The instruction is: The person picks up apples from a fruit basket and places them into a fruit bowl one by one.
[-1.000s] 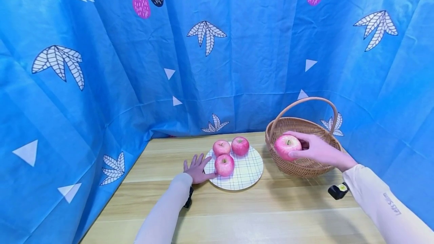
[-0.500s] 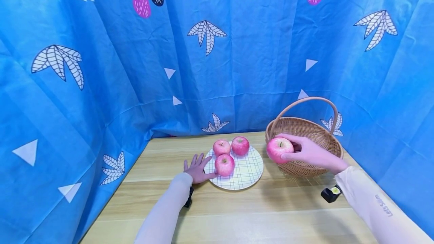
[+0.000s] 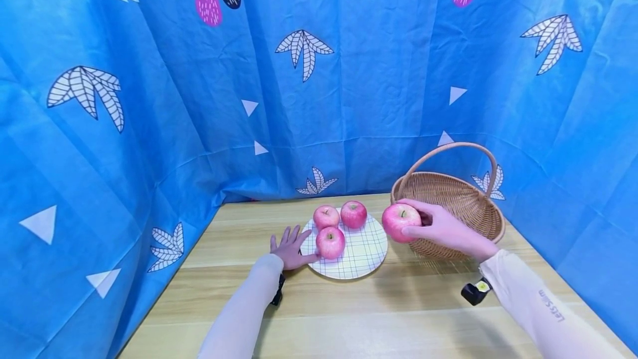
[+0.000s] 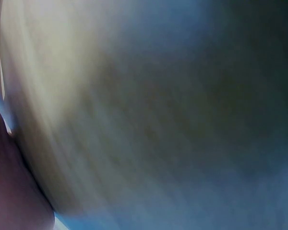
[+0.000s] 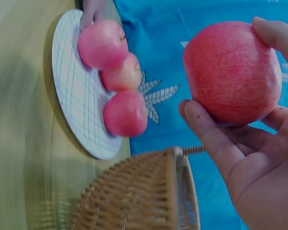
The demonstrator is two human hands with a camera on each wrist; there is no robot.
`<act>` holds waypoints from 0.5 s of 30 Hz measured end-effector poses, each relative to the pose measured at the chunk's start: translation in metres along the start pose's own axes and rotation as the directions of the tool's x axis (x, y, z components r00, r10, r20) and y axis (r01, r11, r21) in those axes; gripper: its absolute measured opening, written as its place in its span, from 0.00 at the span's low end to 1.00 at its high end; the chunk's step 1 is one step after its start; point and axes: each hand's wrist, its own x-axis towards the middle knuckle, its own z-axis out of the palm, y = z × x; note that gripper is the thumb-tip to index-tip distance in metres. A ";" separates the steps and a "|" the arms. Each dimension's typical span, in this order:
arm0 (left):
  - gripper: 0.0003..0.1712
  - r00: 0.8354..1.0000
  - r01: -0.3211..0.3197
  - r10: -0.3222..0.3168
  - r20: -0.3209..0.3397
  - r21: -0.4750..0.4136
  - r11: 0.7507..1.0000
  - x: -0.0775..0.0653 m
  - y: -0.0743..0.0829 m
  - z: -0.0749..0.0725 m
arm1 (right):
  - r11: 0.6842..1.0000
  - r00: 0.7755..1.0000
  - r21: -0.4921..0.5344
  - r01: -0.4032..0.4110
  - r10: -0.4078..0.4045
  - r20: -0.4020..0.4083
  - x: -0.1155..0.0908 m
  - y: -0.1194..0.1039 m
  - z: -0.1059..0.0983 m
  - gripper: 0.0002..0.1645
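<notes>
A red apple (image 3: 400,222) is gripped between the thumb and fingers of my right hand (image 3: 443,230), in the air between the plate and the basket. In the right wrist view this apple (image 5: 233,72) shows large, the fingers curled beneath it. Three more apples (image 3: 330,243) sit close together on the round white checked plate (image 3: 364,259), toward its left and back. My left hand (image 3: 291,250) lies with fingers spread at the plate's left edge, its thumb reaching toward the nearest apple. The left wrist view is mostly a blur, part of the hand (image 4: 14,187) at its left.
An oval wicker basket (image 3: 468,201) with a tall arched handle (image 3: 443,147) stands right of the plate, partly hidden by the right hand. All rest on a light wooden table (image 3: 319,326). A blue patterned curtain (image 3: 319,109) hangs behind and along both sides.
My right hand has moved left with the apple, from over the basket to near the plate's right edge. The left hand and the apples on the plate have stayed put.
</notes>
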 end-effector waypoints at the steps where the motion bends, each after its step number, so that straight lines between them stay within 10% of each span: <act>1: 0.61 1.000 -0.001 0.001 -0.002 -0.002 1.000 0.000 0.000 0.000 | 1.000 1.000 0.005 0.001 -0.001 0.000 0.001 -0.001 0.002 0.38; 15: 0.62 1.000 -0.005 0.005 -0.002 0.004 1.000 0.006 -0.005 0.006 | 1.000 1.000 0.019 0.003 -0.003 0.013 0.010 -0.001 0.020 0.43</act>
